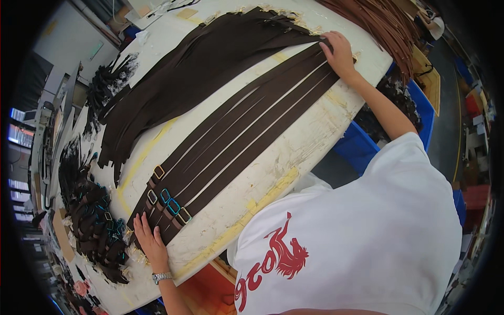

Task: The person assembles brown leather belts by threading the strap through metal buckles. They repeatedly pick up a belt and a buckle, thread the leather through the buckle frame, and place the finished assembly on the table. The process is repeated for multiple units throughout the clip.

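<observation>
Several long dark brown straps [247,126] lie side by side across the white table. Metal-framed buckles [159,171] and blue-edged ones [172,205] sit near their closer left ends. My left hand [151,242], with a watch at the wrist, rests flat on those ends, fingers stretched out. At the far right, my right hand [340,55] is closed over the other strap ends, with thumb and forefinger around a strap end. Its remaining fingertips are partly hidden.
A thick pile of dark strips [205,63] lies beyond the straps. A tangled heap of buckled straps [94,226] sits at the left. Reddish-brown strips [362,26] hang over the far edge, near a blue bin [422,102]. The table [273,178] carries yellow tape.
</observation>
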`<state>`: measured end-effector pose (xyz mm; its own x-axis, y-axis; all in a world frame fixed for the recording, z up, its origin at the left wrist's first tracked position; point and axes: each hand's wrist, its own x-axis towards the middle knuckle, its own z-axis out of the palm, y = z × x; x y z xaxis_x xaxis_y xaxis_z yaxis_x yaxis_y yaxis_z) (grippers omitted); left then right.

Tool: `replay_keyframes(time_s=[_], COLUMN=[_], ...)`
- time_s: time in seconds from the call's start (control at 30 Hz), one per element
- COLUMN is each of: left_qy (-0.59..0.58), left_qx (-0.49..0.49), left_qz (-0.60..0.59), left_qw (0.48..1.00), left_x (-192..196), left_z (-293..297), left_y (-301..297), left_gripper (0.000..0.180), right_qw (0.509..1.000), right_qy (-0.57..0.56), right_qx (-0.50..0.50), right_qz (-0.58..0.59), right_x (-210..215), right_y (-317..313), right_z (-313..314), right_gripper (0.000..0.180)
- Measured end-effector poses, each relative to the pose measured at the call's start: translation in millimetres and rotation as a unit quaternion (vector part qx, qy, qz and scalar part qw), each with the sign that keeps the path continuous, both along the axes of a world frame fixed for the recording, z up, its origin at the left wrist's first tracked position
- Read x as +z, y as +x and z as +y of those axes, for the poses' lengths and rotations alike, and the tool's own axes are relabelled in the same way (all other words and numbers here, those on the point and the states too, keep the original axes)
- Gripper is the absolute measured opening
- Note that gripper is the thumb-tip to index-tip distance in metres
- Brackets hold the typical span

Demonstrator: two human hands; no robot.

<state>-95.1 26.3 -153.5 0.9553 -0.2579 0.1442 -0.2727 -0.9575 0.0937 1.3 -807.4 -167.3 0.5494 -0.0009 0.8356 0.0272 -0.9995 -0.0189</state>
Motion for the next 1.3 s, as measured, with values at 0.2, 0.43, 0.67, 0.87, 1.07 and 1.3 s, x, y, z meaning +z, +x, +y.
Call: replay_keyframes(time_s=[0.2,0.43,0.67,0.87,1.07,1.3], left_qy=[-0.023,-0.121,-0.227,-0.275,-0.318,-0.324], left_qx=[0.007,-0.103,-0.075,-0.064,-0.074,-0.092], left_qz=[-0.079,-0.122,-0.085,-0.079,-0.062,-0.069], left_qw=[0.997,0.98,0.967,0.956,0.943,0.939], left_x=[24,52,26,27,24,26], left_z=[-25,-137,-183,-186,-207,-220], left_y=[-7,-31,-73,-76,-66,-66], left_gripper=[0.047,0.027,0.016,0.011,0.009,0.009], right_qw=[0.936,0.904,0.876,0.861,0.841,0.837], right_qy=[0.085,0.025,-0.036,-0.263,-0.261,-0.25], right_qx=[0.325,0.412,0.388,0.351,0.397,0.355], right_qz=[0.105,0.114,0.285,0.258,0.258,0.335], right_x=[30,43,47,68,79,88], right_y=[65,217,284,284,289,290], right_z=[189,310,399,414,415,431], right_gripper=[0.019,0.021,0.026,0.029,0.034,0.033])
